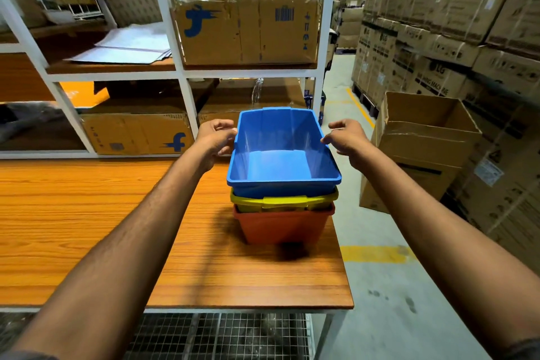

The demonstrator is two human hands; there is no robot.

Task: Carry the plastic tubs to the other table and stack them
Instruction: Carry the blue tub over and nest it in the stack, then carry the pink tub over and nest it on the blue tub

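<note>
From the head camera, three tubs sit nested near the right end of the wooden table (pixel 87 213): a blue tub (pixel 282 155) on top, a yellow tub (pixel 280 202) under it, an orange tub (pixel 280 226) at the bottom. The left hand (pixel 216 137) curls loosely against the blue tub's left rim; the right hand (pixel 347 137) touches the right rim with its fingertips, fingers half open.

The blue tub (pixel 283 152) is showing smooth, glossy plastic, light streaking its inner walls; the yellow tub (pixel 282 201) and red tub (pixel 282 226) are looking like duller plastic. The table (pixel 87 213) is displaying orange wood-grain laminate with a soft sheen. The boxes (pixel 247 28) are presenting matt brown cardboard.
</note>
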